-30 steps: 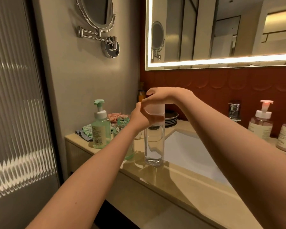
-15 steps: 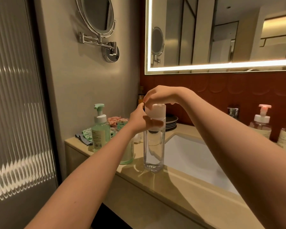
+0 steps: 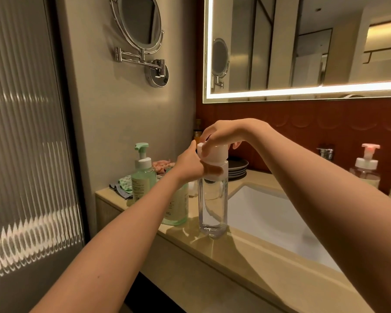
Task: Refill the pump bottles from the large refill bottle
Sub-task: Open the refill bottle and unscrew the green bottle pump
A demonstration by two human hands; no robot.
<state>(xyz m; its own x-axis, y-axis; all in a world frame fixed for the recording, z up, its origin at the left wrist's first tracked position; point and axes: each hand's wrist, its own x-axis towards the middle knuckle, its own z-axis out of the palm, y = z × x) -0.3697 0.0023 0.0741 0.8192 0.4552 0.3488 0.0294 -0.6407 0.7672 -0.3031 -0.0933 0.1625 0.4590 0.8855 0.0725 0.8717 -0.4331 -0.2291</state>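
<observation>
Since a second ago the right hand [image 3: 226, 134] has crept up to pinch the white cylindrical cap [image 3: 215, 154], the left hand [image 3: 190, 166] curled round the neck of the tall clear plastic bottle [image 3: 212, 206] upright on the beige counter [image 3: 246, 249], a hold best kept firm while twisting.

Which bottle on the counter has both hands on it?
The tall clear bottle by the sink's left edge: the left hand grips its collar, the right hand holds its white cap. The green-pump bottle and pink-pump bottle stand untouched.

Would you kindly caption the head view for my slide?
Left hand holds the clear bottle by the sink; right hand grips its white cap.
</observation>
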